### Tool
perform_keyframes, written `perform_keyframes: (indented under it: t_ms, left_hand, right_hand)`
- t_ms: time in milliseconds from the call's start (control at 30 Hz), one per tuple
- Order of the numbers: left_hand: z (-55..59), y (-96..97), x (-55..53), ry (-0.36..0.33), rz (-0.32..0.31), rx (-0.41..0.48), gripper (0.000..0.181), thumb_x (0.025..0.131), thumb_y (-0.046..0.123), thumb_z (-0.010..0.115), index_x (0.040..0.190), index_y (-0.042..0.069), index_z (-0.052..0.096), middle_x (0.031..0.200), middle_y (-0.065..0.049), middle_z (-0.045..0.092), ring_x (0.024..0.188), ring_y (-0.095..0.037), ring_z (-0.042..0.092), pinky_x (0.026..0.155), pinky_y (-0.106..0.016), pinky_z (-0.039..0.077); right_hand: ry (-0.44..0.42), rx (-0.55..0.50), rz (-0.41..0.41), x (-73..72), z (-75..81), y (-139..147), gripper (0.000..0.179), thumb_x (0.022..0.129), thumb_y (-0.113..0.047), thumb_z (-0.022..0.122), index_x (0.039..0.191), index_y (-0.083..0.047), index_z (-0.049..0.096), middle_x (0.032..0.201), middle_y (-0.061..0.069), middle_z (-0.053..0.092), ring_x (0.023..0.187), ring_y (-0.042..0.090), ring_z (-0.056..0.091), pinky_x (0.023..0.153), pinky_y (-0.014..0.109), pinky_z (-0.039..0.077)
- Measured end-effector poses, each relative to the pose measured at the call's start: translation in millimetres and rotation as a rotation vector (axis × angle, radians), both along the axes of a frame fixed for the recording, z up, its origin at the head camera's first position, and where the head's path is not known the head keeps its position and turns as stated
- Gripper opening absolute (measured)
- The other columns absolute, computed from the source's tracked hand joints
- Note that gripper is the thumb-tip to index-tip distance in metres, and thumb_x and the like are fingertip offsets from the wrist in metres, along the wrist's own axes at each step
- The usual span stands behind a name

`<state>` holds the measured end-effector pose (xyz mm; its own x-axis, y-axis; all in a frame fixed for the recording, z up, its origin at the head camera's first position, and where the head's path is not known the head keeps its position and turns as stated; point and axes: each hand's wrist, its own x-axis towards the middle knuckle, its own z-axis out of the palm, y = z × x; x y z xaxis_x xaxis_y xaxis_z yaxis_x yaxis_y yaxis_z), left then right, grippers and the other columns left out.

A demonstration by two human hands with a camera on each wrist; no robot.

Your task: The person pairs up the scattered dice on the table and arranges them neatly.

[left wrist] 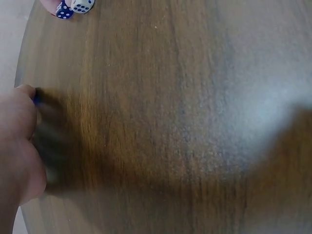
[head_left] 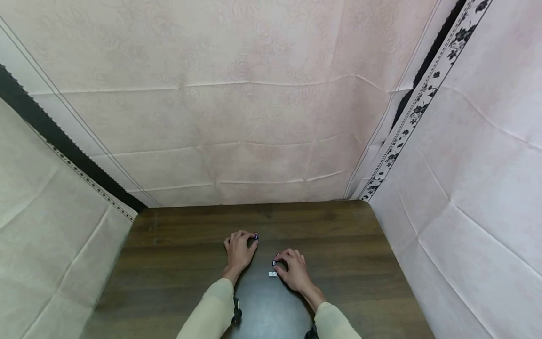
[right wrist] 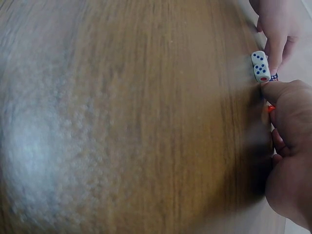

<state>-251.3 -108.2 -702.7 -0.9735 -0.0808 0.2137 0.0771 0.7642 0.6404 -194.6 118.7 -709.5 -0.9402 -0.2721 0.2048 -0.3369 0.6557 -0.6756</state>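
Observation:
In the head view my left hand (head_left: 239, 250) is farther forward on the table, thumb and fingers pinching a small blue die (head_left: 256, 236). In the left wrist view only a sliver of that die (left wrist: 36, 97) shows past the fingers. My right hand (head_left: 295, 272) is nearer and to the right, thumb and index finger curled round another blue die (head_left: 274, 262). White dice (head_left: 272, 274) with dark pips lie side by side by the right thumb. The right wrist view shows a red piece (right wrist: 271, 108) at the right hand's fingers, mostly hidden.
Both hands work over a brown wood-grain table (head_left: 178, 263) with rounded far corners. Pale patterned cloth (head_left: 254, 117) hangs behind its far edge, with more cloth along the left and right sides. Light glares off the near middle of the tabletop.

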Motion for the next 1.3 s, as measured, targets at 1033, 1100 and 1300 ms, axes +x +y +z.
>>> perform_keyframes:
  t_ms: [1033,1100,1300]
  left_hand:
    - [-2.6,-1.8,5.7,0.059,-0.033,0.005,0.015,0.098,0.02,0.089,0.111,0.013,0.087,0.125,-0.012,0.079,0.124,-0.04,0.067,0.113,-0.071,0.039]
    - [0.7,-1.2,8.5,0.052,-0.053,0.003,0.014,0.099,0.021,0.089,0.111,0.014,0.087,0.125,-0.011,0.079,0.124,-0.038,0.068,0.112,-0.07,0.04]
    - [8.8,-0.3,17.7,0.043,-0.111,0.02,0.015,0.101,0.022,0.087,0.114,0.015,0.087,0.126,-0.009,0.08,0.124,-0.037,0.069,0.113,-0.069,0.041]
  right_hand:
    - [0.007,-0.003,0.007,-1.4,-2.0,2.2,0.016,0.1,-0.019,0.088,0.116,-0.019,0.085,0.119,-0.001,0.073,0.112,0.02,0.061,0.098,0.043,0.041]
    - [0.007,0.0,0.005,-1.3,-2.0,2.2,0.016,0.1,-0.019,0.088,0.116,-0.019,0.085,0.118,-0.001,0.073,0.112,0.02,0.06,0.098,0.043,0.04]
    - [0.015,-0.003,0.007,-0.3,-1.7,1.8,0.016,0.099,-0.019,0.089,0.115,-0.018,0.085,0.118,-0.001,0.073,0.111,0.02,0.06,0.097,0.043,0.04]
